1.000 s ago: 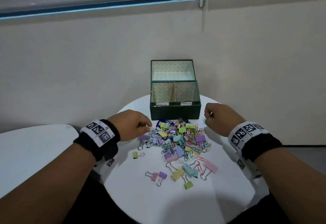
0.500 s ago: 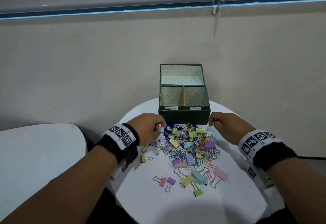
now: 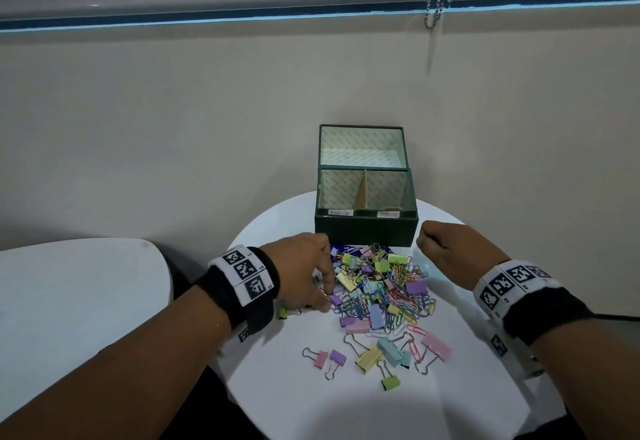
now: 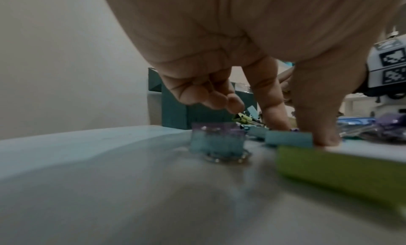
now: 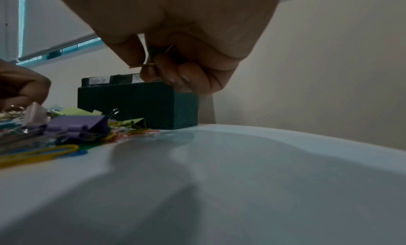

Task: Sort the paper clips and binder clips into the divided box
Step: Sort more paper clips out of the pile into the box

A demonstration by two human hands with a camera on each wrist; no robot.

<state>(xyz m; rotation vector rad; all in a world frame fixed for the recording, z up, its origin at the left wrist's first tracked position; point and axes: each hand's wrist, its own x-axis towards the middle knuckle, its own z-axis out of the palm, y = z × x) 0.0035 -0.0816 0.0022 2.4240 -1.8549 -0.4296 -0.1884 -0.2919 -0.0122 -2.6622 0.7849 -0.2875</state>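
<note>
The left hand (image 3: 301, 271) is down at the near-left edge of the mixed pile (image 3: 381, 290), its forefinger and thumb closing on a small purple binder clip (image 3: 335, 299), though the wrist view is too blurred to say the pinch is secure; the other fingers hang loosely curled above the table (image 3: 311, 401). The right hand (image 3: 450, 249) is clenched just off the front right corner of the divided box (image 3: 367, 231), and its wrist view shows a thin yellowish paper clip (image 5: 146, 65) nipped between thumb and fingertips (image 5: 151, 73), with perhaps more tucked in the palm, which is too dark to tell. The likely slips are these: the purple clip sits tangled among wire handles and loose paper clips, so lifting it could drag neighbours along or scatter them toward the table edge; and the right hand's clip, held so lightly and so close to the box's front wall, could drop short onto the table or fall on the wrong side of the divider (image 3: 362, 190). The box stands open at the back of the round table, lid upright against the wall, with two labelled compartments; the labels are too small to read in the head view. Both compartments look empty from here, though their floors are partly hidden behind the front wall.
</note>
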